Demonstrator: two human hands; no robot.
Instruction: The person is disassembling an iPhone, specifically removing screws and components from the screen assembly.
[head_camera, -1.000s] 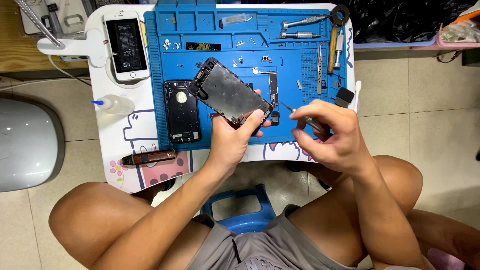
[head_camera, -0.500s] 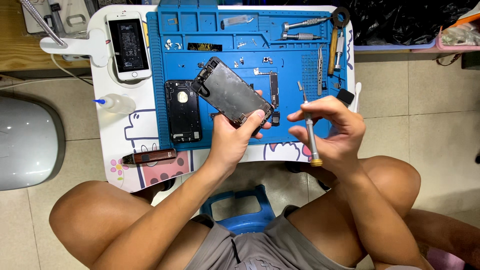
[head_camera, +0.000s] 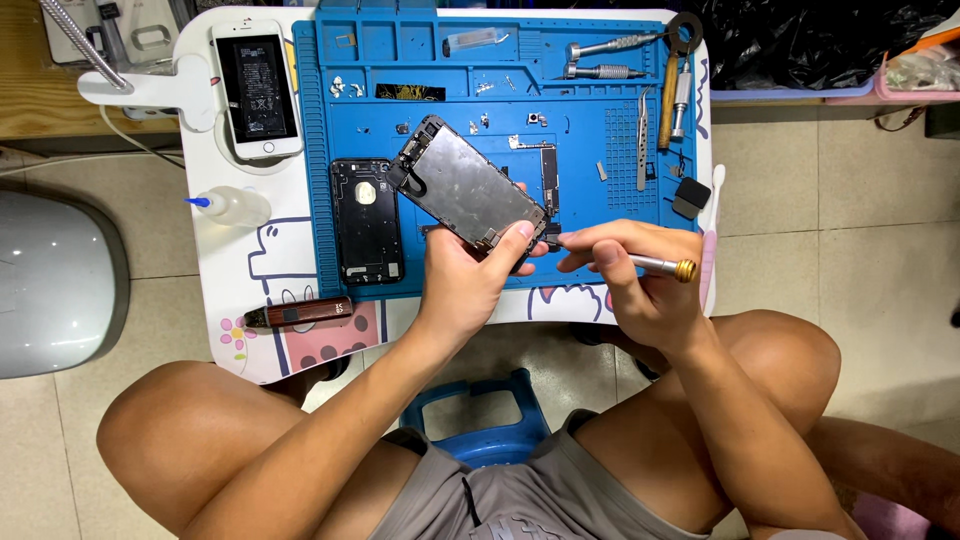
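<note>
My left hand (head_camera: 470, 275) is closed on the near right corner of the detached phone screen assembly (head_camera: 462, 188), thumb on top and fingers underneath, holding it tilted above the blue work mat (head_camera: 600, 120) with its back face up. The assembly runs diagonally, its far end pointing up and left, and it overlaps the right edge of the black phone housing (head_camera: 366, 220), which lies flat on the mat just to the left.

My right hand (head_camera: 625, 280) is closed around a slim silver screwdriver (head_camera: 640, 264) in a pen grip. The brass-coloured end cap points right; the tip points left and sits at the near right corner of the screen assembly, just beside my left thumb. Whether the tip touches the part, I cannot tell.

On the far right of the mat lie two more screwdrivers (head_camera: 610, 58), a wooden-handled tool (head_camera: 668, 92) and tweezers (head_camera: 642, 150). Small screws and loose parts are scattered across the far middle of the mat.

On the white table (head_camera: 230, 290), left of the mat, a white phone (head_camera: 257, 88) lies opened, face up. Nearer, there is a small squeeze bottle (head_camera: 232, 206) with a blue tip, and a dark brown bar-shaped tool (head_camera: 300, 313) at the near left edge.
</note>
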